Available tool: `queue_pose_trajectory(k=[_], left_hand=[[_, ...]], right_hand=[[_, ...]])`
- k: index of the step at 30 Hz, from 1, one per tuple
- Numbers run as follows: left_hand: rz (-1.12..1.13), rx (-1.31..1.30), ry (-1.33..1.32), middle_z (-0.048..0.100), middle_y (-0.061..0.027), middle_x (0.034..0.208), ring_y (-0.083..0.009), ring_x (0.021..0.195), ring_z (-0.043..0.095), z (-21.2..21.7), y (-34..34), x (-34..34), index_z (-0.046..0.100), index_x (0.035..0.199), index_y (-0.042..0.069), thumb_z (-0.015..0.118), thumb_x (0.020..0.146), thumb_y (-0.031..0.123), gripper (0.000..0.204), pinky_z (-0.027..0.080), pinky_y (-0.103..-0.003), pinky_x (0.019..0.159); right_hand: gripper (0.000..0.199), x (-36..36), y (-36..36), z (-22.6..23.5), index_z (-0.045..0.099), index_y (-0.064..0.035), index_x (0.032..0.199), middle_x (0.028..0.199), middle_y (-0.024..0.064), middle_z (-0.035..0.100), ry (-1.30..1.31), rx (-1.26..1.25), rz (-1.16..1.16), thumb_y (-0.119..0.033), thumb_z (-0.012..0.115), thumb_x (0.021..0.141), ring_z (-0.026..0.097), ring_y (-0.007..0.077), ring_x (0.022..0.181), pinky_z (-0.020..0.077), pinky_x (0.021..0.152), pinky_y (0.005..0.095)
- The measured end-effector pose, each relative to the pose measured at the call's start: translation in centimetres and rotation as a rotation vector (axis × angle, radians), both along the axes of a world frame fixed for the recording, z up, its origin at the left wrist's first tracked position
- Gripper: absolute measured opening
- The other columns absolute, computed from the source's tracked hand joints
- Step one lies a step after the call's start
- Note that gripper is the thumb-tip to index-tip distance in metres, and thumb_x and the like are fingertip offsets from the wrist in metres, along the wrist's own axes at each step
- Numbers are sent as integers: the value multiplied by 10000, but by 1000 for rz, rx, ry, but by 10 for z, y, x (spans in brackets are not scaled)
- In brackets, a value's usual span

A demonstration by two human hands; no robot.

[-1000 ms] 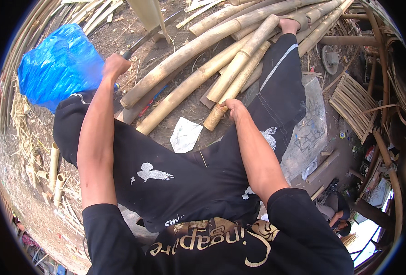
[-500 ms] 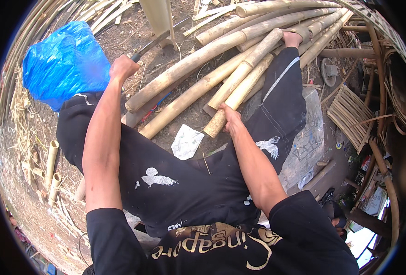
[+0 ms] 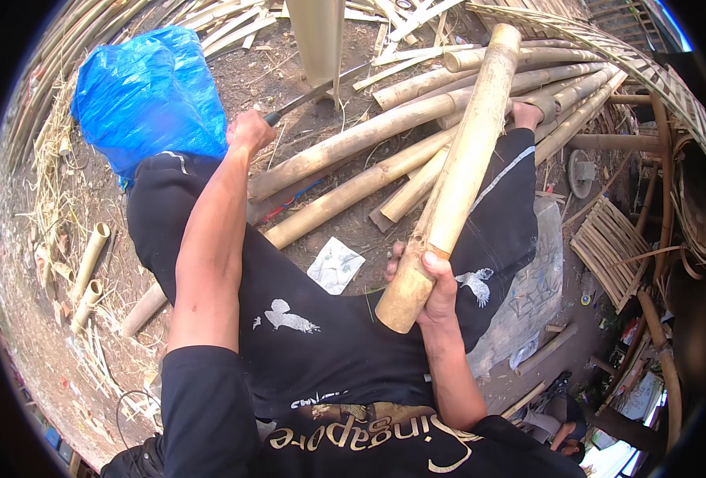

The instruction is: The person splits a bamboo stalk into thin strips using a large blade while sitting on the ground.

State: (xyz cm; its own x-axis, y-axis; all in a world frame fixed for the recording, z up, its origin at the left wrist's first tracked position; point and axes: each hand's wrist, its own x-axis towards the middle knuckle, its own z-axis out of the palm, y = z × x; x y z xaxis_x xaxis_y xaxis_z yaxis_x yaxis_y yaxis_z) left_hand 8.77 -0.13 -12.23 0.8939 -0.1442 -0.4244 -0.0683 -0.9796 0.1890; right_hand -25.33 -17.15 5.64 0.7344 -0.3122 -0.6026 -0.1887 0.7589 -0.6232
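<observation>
My left hand (image 3: 249,131) is closed round the dark handle of a machete (image 3: 315,94), whose long blade points away to the right. The blade's far part lies near an upright bamboo post (image 3: 315,40). My right hand (image 3: 437,287) grips a cut bamboo pole (image 3: 468,159) close to its near end, thumb on top and fingertips showing on the left side. This pole slants up and away over my right leg, above other bamboo poles (image 3: 353,195) piled on the ground. A crumpled white paper (image 3: 335,265) lies between my legs.
Blue plastic sheeting (image 3: 150,95) covers the ground by my left knee. Split bamboo strips (image 3: 241,24) lie at the far side, short bamboo pieces (image 3: 90,251) at the left. A slatted bamboo panel (image 3: 608,247) lies at the right. Another person (image 3: 564,430) shows at lower right.
My right hand has lifted the bamboo pole off the pile and drawn it nearer, with its far end raised. The left hand still holds the machete. The whole view has shifted slightly.
</observation>
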Motion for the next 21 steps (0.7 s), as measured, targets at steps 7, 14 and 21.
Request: queue_pose_trajectory(k=[7, 14, 21], left_hand=[[48, -22, 149, 704, -235, 1123, -377, 1072, 684, 11, -3, 1, 730, 1077, 5, 646, 803, 251, 378, 544, -424, 904], [-5, 22, 179, 705, -225, 1131, -353, 1059, 693, 11, -2, 5, 733, 1084, 22, 644, 793, 253, 382, 550, -418, 886], [4, 22, 137, 721, -204, 1102, -338, 1039, 705, 8, 1, 7, 735, 1084, 33, 658, 789, 246, 372, 554, -407, 883]], right_hand=[[812, 14, -37, -17, 350, -5, 1429, 896, 93, 506, -290, 573, 255, -335, 717, 784, 543, 159, 670, 511, 627, 314], [671, -10, -17, -76, 419, -101, 1403, 991, 109, 578, -57, 607, 189, -319, 709, 837, 597, 217, 810, 568, 725, 454], [846, 7, -20, -14, 291, -87, 1524, 1100, 141, 588, 158, -255, 409, -16, 720, 798, 634, 188, 803, 579, 592, 339]])
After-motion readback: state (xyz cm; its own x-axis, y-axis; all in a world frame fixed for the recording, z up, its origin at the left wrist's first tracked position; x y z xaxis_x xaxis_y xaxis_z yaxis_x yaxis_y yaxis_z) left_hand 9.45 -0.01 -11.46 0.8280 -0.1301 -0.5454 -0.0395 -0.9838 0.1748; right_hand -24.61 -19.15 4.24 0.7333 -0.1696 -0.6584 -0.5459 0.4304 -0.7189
